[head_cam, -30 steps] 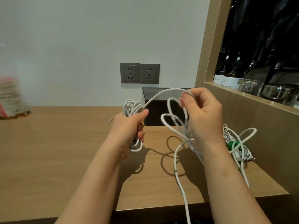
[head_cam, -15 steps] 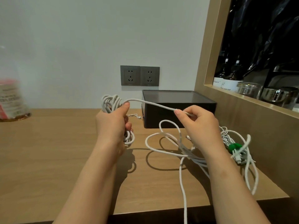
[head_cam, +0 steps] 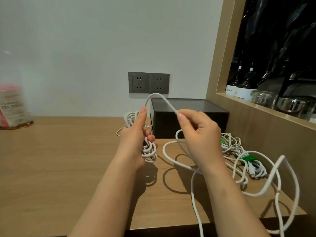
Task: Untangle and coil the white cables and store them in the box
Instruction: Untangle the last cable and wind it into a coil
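The long light-wood counter [head_cam: 59,168] has a black rectangular box [head_cam: 188,124] against the wall. In front and to the right of it, a loose white cable [head_cam: 154,94] sprawls in big loops, with one tail running off the front edge beside a tangled pile of white cables with green ties [head_cam: 246,161]. The hands are apart: the left hand [head_cam: 135,139] is wrapped round a small white coil [head_cam: 149,151] held long-axis upright just left of the box, and the right hand [head_cam: 200,134] pinches the same cable, which arches up between them. The only writing I can read is "HAND SOAP" on a dark bottle's white label [head_cam: 237,94] on the shelf.
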`<state>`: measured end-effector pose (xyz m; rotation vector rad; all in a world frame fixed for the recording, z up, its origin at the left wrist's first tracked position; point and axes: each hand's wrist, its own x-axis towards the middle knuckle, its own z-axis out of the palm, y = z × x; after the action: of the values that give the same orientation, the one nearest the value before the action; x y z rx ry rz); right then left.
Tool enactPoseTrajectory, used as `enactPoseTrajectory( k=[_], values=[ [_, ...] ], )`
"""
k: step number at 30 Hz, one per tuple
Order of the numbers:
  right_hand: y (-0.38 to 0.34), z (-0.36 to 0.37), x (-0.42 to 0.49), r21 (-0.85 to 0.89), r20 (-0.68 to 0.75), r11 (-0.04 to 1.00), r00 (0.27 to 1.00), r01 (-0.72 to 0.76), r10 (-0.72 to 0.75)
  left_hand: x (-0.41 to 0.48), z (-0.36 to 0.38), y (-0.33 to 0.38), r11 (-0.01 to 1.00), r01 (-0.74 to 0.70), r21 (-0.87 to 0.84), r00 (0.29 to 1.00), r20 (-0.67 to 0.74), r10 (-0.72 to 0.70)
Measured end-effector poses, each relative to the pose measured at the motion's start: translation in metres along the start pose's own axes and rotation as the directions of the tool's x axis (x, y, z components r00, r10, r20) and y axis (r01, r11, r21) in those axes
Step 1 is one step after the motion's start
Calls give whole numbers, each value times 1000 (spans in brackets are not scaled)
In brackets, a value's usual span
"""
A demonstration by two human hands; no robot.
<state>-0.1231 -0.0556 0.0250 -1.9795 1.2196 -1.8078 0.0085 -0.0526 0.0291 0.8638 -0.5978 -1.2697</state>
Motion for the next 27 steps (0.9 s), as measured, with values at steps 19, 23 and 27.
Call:
enactPoseTrajectory(
  k=[19,23,27],
  values=[
    [-12,21,-9,-335,404,842,872,423,-277,17,-21,-2,994,-66,88,988,-136,77],
    [-20,13,-8,-315,578,853,797,415,-174,19,-24,0,996,-48,-77,987,-157,36],
    [-27,8,-6,-305,641,858,755,414,-137,18,-23,1,989,-37,-142,990,-138,17]
  ],
)
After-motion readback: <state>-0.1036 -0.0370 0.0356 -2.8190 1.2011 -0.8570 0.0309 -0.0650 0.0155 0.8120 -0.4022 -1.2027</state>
